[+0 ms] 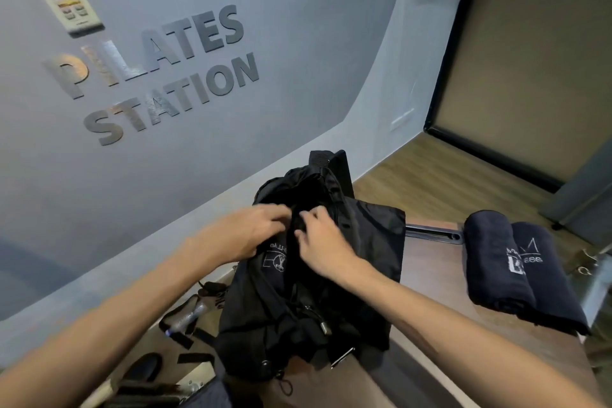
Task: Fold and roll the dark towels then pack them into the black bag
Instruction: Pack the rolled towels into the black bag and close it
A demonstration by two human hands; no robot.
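Forearms are seen entering from the bottom corners, both reaching to the black bag [311,291], which is slumped on a dark brown bench top [430,278] near its left edge. Left hand [246,232] and right hand [323,242] are brought close together at the bag's upper middle, fingers pinched into the black fabric on either side of what is judged to be the opening or a zip line; exactly what is gripped cannot be told, as the fabric is dark and the fingers are slightly blurred. Two dark towels [516,272] are noted already rolled, laid side by side and touching, on the same bench well to the right of the bag, white printed logos facing up. Neither is inside the bag yet. Whether other towels are already packed cannot be told; the bag's interior is not shown. Folding and rolling is judged finished for these two; opening the bag and packing are judged to be what is left. Straps and loose gear [185,321] are seen on the floor at lower left. Wall lettering [152,73] is read as PILATES STATION.
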